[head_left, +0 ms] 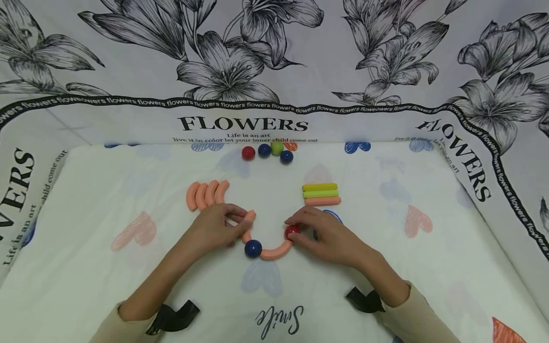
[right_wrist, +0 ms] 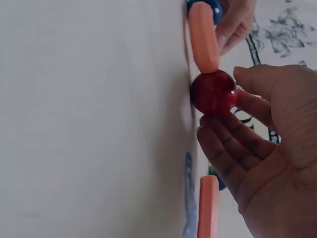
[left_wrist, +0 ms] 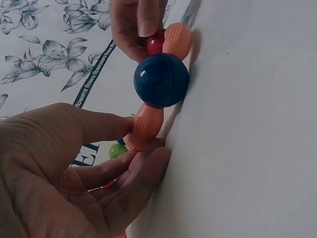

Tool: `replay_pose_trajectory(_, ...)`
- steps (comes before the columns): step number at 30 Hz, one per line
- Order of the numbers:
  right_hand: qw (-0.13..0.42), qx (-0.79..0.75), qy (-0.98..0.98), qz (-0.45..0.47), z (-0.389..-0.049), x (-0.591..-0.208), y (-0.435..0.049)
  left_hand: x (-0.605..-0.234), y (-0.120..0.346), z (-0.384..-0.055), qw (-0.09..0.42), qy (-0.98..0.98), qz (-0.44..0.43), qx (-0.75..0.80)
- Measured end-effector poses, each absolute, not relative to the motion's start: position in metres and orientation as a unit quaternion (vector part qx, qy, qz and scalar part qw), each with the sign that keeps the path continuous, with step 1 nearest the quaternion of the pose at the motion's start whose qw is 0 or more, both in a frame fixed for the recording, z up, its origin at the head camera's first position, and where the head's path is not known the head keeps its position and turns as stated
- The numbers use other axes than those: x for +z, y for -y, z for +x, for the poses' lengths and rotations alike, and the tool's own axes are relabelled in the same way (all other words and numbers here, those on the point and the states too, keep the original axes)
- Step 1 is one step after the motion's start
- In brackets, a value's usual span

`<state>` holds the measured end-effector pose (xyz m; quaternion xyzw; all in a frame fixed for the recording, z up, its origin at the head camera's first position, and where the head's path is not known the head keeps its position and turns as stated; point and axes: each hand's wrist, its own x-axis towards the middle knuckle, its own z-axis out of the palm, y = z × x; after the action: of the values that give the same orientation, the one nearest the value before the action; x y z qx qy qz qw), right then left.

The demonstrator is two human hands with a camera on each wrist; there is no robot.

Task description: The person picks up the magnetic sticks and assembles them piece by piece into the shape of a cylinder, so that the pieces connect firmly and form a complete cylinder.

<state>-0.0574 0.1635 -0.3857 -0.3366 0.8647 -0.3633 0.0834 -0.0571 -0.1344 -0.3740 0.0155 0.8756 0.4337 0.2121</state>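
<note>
My left hand [head_left: 216,227] pinches a curved orange stick [left_wrist: 147,126] between thumb and fingers. The stick's lower end meets a dark blue ball [head_left: 253,248]. From that ball a second curved orange stick [head_left: 276,251] runs right to a red ball [right_wrist: 214,93], so the pieces form a U-shaped chain on the cloth. Fingers and thumb of my right hand [head_left: 326,237] hold the red ball from its right side. In the left wrist view, the blue ball partly hides the second stick.
Several curved orange sticks [head_left: 208,195] lie side by side beyond my left hand. Straight yellow, lime and orange sticks [head_left: 320,194] lie beyond my right hand. Farther back are a red ball [head_left: 248,153], two blue balls [head_left: 264,151] and a green ball [head_left: 277,148] on the patterned cloth [head_left: 107,190].
</note>
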Motion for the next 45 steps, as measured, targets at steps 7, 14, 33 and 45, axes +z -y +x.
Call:
replay_pose_trajectory(7, 0.084, -0.387, -0.865, -0.307, -0.077, -0.374, -0.165, -0.378, 0.135, -0.057, 0.211, -0.875, 0.012, 0.435)
replay_pose_trajectory(14, 0.033, -0.396, -0.872, -0.286, -0.116, -0.357, -0.155, -0.379, 0.138, -0.059, 0.190, -0.890, 0.030, 0.413)
replay_pose_trajectory(33, 0.048, -0.304, -0.935, -0.177, -0.180, -0.336, -0.118, -0.381, 0.141, -0.062, 0.192, -0.884, 0.035, 0.425)
replay_pose_trajectory(45, 0.071, -0.290, -0.943, -0.145, -0.198, -0.355, -0.117, -0.382, 0.137, -0.061, 0.203, -0.881, 0.019, 0.427)
